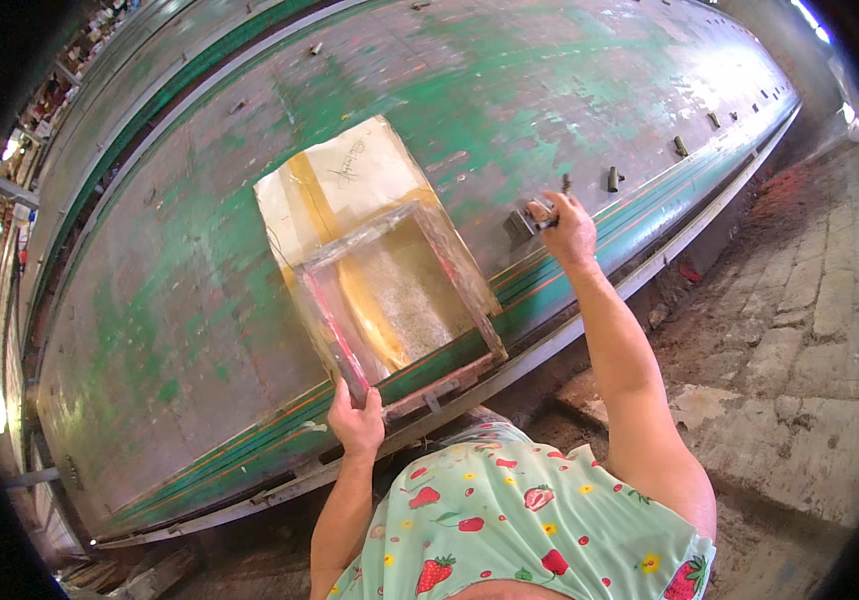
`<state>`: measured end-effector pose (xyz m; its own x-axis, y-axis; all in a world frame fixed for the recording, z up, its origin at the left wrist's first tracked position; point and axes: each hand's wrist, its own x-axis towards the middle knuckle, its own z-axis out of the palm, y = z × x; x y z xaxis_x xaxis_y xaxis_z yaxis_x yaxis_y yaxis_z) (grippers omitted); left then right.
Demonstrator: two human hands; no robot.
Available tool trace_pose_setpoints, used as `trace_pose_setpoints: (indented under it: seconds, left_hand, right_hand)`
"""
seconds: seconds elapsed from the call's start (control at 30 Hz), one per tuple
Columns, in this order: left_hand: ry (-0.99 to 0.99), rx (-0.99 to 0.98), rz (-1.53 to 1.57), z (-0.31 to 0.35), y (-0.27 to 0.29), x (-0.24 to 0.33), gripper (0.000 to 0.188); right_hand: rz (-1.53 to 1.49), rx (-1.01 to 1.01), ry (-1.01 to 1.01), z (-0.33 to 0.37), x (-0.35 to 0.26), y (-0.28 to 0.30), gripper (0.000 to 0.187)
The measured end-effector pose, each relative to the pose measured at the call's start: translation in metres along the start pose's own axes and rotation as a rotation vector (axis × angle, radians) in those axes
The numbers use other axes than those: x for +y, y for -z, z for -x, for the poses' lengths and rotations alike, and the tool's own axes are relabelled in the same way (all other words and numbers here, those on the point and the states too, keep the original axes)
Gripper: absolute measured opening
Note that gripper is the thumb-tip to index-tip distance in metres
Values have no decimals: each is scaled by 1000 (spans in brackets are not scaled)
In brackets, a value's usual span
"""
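A head-worn fisheye looks down past the shirt (510, 510) at a nearby frame (462, 282); the table (190, 260) seems glare-washed far off.

Right of centre the right hand (571, 236) covers part of a small grey piece (522, 225), at lower centre the left hand (357, 422) hides a corner of the rectangular frame (461, 283), the bench (190, 250) runs off the top edge, and the upper-left clutter (70, 66) is too small to tell.

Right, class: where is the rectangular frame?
In the head view, the frame is slightly left of centre, over the lower part of the taped white panel, one corner in the left hand.
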<state>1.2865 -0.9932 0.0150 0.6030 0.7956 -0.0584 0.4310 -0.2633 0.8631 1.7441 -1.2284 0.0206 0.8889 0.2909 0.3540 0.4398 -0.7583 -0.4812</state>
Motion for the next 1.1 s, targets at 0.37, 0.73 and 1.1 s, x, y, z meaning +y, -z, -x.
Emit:
trace_pose_setpoints:
  seconds: [0.37,0.73,1.1]
  left_hand:
    - [70,-3,-43,11,-3,1,45]
    - [79,-36,-55,9,0,-6,61]
    - [76,-55,45,10,4,-4,71]
  right_hand:
    - [377,-12,103,-34,56,32,56]
    - [-16,-155,127,26,-13,-15,39]
    - [-539,-21,-153,48,-10,1,32]
